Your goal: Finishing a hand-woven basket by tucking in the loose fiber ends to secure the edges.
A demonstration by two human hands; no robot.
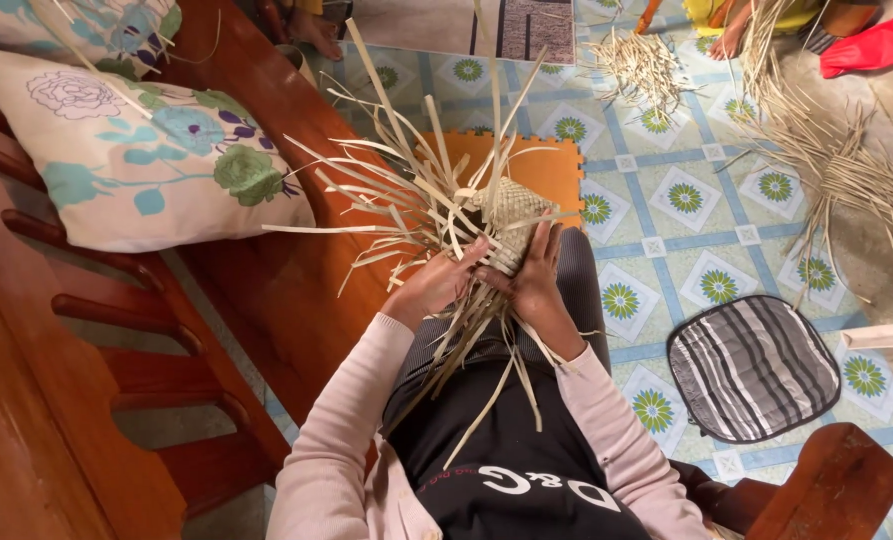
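Note:
A half-woven piece of pale straw (512, 212) rests on my knee, with many loose long strips (387, 190) fanning out to the left and upward, and others hanging down over my lap. My left hand (445, 282) grips a bunch of the strips at the weave's left side. My right hand (539, 280) lies flat against the woven part, fingers spread along it. Both sleeves are pale pink.
A wooden bench (277, 290) with a floral cushion (137, 150) is at my left. An orange foam mat (552, 165), a striped pad (752, 367), straw piles (837, 160) and a red bag (872, 45) lie on the patterned tile floor. Another person's feet (732, 40) show at the top.

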